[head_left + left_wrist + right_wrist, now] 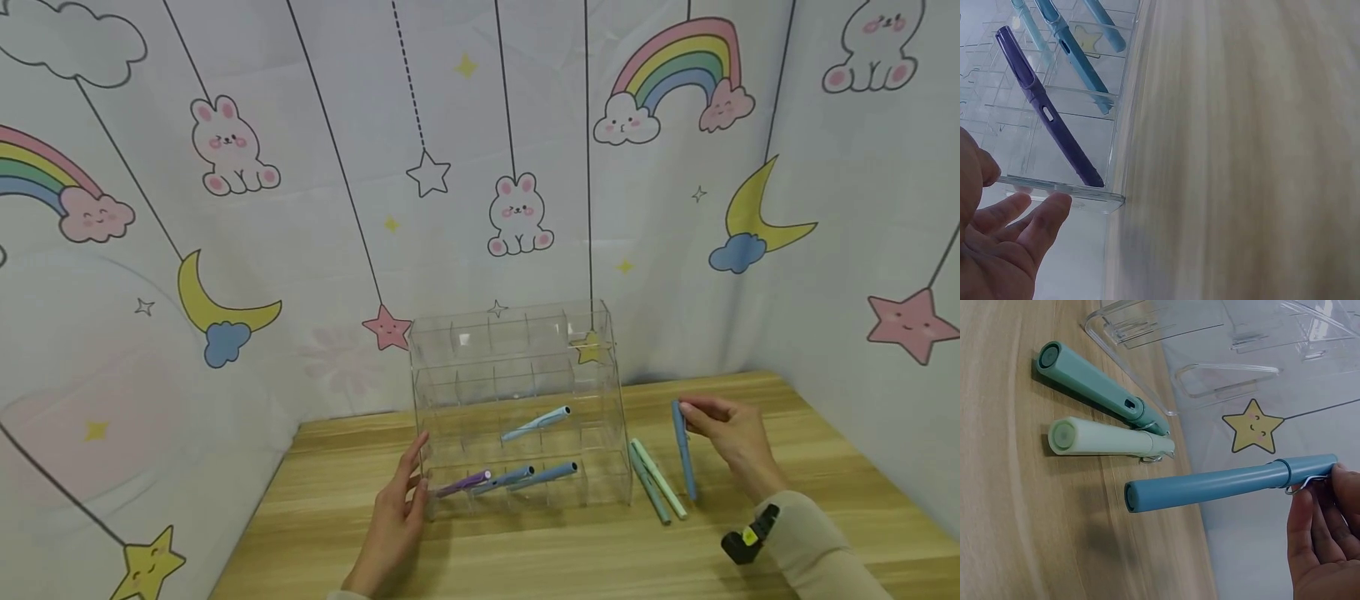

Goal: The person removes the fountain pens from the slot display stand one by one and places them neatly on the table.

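Note:
My right hand (pixel 738 442) pinches a blue pen (pixel 1210 487) near its cap end, the barrel hanging down. In the head view that pen is right of a clear acrylic pen rack (pixel 624 417). My left hand (pixel 392 517) holds the rack's left side panel, thumb on one face and fingers on the other in the left wrist view. On the rack's lowest tier lean a purple pen (pixel 1054 122) and two blue pens, one left (pixel 517 475) and one right (pixel 551 474). A light blue pen (pixel 536 423) lies one tier higher.
A dark green pen (pixel 1091 384) and a pale green pen (pixel 1104 437) lie on the wooden table (pixel 525 550) between the rack and my right hand. Behind the table hangs a white cloth (pixel 337 250) printed with rabbits, stars and moons.

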A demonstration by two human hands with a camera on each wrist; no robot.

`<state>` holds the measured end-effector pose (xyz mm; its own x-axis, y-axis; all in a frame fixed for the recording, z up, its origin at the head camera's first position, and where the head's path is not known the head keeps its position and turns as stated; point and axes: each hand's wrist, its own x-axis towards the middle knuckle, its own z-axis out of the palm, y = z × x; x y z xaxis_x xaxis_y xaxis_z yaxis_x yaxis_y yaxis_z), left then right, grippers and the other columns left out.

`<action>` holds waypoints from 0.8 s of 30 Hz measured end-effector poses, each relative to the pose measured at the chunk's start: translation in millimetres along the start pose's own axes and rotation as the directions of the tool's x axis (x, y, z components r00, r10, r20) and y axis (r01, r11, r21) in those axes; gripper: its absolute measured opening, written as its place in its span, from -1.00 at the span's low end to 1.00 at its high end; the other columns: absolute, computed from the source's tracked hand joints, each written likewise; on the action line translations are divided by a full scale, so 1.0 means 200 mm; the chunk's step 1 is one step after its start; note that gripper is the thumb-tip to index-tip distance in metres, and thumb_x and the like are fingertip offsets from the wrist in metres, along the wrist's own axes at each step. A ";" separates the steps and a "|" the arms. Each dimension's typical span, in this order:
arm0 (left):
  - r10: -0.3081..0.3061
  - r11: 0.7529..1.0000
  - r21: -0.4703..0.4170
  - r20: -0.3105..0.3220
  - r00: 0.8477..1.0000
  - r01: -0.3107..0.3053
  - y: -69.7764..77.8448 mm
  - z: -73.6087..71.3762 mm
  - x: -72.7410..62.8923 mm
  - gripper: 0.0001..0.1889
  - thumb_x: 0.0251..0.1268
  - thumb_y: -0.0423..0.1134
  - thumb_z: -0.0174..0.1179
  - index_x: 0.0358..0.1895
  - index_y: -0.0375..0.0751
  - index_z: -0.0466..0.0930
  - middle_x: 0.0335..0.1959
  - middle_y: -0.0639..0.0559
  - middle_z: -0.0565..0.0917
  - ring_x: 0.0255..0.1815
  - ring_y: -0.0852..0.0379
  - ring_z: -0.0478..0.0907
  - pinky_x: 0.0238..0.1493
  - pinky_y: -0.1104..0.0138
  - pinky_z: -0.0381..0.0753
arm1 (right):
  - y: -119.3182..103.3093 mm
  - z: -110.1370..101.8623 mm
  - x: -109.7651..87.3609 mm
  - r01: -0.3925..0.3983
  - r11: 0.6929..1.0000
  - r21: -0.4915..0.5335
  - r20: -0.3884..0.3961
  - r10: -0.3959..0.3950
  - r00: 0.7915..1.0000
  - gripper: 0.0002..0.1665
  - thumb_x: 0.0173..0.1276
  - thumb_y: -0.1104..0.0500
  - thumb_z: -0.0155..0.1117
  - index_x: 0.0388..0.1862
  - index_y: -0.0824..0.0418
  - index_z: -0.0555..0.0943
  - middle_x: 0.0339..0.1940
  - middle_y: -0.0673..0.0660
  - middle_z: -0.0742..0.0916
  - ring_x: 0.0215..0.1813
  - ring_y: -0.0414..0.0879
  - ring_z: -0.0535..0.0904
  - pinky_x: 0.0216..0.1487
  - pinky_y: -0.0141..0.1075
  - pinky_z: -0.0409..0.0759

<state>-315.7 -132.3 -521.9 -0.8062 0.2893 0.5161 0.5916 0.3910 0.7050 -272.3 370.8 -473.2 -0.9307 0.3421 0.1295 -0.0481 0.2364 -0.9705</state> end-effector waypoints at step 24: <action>0.003 1.000 -0.022 0.008 1.000 -0.003 -0.01 0.00 0.01 -0.22 0.59 -0.60 0.03 0.72 0.12 0.18 0.64 -0.40 0.35 0.15 -0.55 0.72 -0.51 0.39 0.78 | 0.12 0.05 0.06 -0.140 0.988 0.065 0.037 0.138 0.990 -0.42 0.63 0.22 0.29 0.41 0.62 0.49 -0.27 -0.31 0.79 -0.18 -0.46 0.73 0.02 -0.44 0.81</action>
<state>-317.2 -132.5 -522.0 -0.8044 0.2972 0.5144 0.5937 0.3711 0.7140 -287.5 371.8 -496.2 -0.9412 0.3376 -0.0133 0.0594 0.1265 -0.9902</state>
